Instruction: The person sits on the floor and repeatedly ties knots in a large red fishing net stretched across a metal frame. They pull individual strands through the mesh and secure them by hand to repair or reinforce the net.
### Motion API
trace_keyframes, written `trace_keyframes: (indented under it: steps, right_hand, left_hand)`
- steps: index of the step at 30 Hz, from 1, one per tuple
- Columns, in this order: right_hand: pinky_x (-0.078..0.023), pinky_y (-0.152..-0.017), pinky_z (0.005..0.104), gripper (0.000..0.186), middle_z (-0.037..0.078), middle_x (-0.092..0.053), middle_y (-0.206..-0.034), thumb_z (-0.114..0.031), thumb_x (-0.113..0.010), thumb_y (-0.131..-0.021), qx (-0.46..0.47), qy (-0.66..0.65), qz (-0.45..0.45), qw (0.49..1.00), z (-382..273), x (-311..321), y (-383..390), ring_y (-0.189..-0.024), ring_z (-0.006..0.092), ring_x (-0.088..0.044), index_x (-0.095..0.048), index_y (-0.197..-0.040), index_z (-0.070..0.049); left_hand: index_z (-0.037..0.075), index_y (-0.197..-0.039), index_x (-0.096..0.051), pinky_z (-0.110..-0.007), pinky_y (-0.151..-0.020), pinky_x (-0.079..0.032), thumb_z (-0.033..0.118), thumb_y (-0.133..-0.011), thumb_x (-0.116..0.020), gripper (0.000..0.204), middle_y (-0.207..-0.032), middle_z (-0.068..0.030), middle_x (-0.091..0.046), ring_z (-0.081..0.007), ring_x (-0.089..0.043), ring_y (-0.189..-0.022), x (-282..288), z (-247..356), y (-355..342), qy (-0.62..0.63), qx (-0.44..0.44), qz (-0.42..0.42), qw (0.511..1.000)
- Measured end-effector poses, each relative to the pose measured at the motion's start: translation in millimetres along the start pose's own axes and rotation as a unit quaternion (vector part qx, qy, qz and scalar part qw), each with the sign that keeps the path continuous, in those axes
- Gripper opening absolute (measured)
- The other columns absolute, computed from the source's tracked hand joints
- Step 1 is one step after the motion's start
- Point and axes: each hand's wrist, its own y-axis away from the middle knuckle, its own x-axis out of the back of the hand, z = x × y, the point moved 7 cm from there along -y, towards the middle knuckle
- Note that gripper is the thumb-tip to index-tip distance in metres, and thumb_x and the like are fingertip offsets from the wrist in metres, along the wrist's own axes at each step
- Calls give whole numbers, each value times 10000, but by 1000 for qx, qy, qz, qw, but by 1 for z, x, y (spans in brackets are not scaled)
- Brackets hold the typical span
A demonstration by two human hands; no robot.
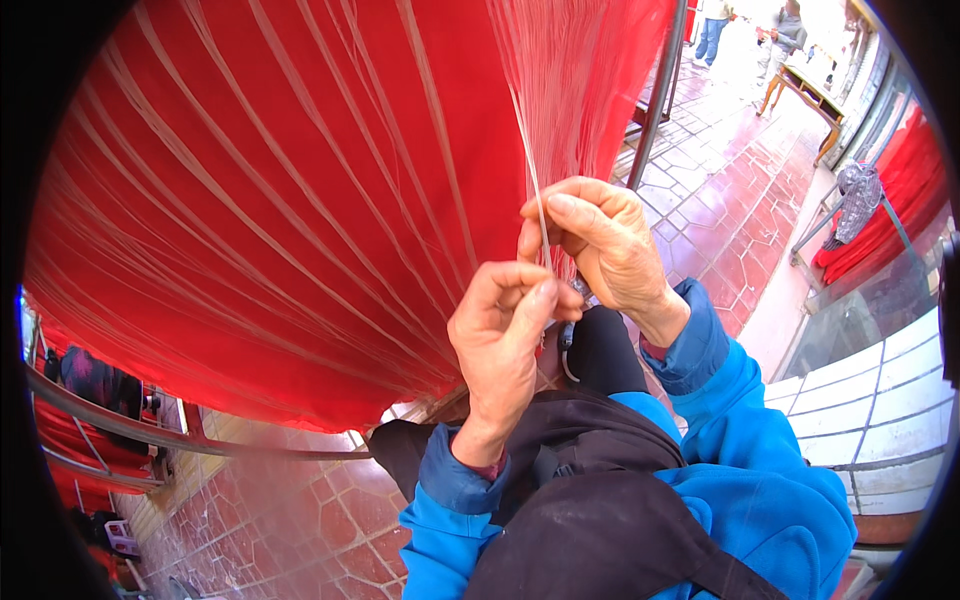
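A large red cloth [330,320] is stretched across the left and top, overlaid with many pale threads that fan out in bundles. One thin white strand [526,150] runs down from the denser threads at the cloth's right side into both hands. My right hand [610,250] pinches this strand between thumb and curled forefinger. Just below and left of it, my left hand [505,350] has thumb and fingertips closed on the same strand near its lower part.
A curved metal rail [200,440] edges the cloth over a tiled floor [330,510]. Two people [711,35] [783,40] stand at upper right by a wooden table [805,92]. Red fabric [850,260] hangs on a rack at right, near a white tiled surface [880,400].
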Motion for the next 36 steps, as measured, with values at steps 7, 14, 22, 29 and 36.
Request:
trace_keyframes:
  steps: [7, 14, 22, 29, 36]
  right_hand:
    - [-522, -690, 298, 142, 123, -654, -788, -92, -602, -896, 18, -85, -64, 994, -26, -23, 22, -734, 182, -641, -644, -890, 44]
    - [-529, -653, 326, 322, 162, -654, -770, -249, -496, -963, 19, -164, -146, 976, -45, -43, 22, -686, 239, -647, -589, -1071, 40]
    - [-540, -614, 331, 516, 138, -632, -763, -373, -280, -1020, 36, -67, -150, 986, -106, -66, -15, -673, 223, -634, -459, -1293, 27]
    - [-552, -601, 317, 506, 116, -635, -753, -363, -334, -1012, 66, 22, -166, 984, -159, -105, -43, -638, 187, -634, -449, -1312, 28]
    - [-524, -602, 318, 356, 95, -630, -719, -237, -437, -987, 176, 41, -192, 965, -204, -128, -40, -607, 174, -608, -543, -1196, 32]
  left_hand:
    - [-42, -948, -547, -272, -741, -527, -36, -909, -542, 40, -850, -132, -669, -148, -639, -775, -24, 19, 30, 12, -22, -41, 999]
    - [-39, -956, -521, -301, -695, -549, -48, -894, -548, 68, -839, -203, -666, -200, -662, -754, -46, 42, 60, -79, -82, -99, 989]
    - [-54, -938, -537, -319, -686, -538, -118, -845, -548, 113, -831, -246, -654, -222, -652, -751, -61, 60, 79, -46, -120, -155, 979]
    - [-72, -964, -564, -350, -713, -548, -162, -809, -565, 179, -820, -235, -656, -243, -666, -778, -71, 81, 87, -32, -177, -220, 959]
    - [-81, -941, -585, -332, -682, -550, -176, -798, -564, 174, -805, -219, -662, -234, -671, -753, -72, 86, 90, -49, -206, -225, 951]
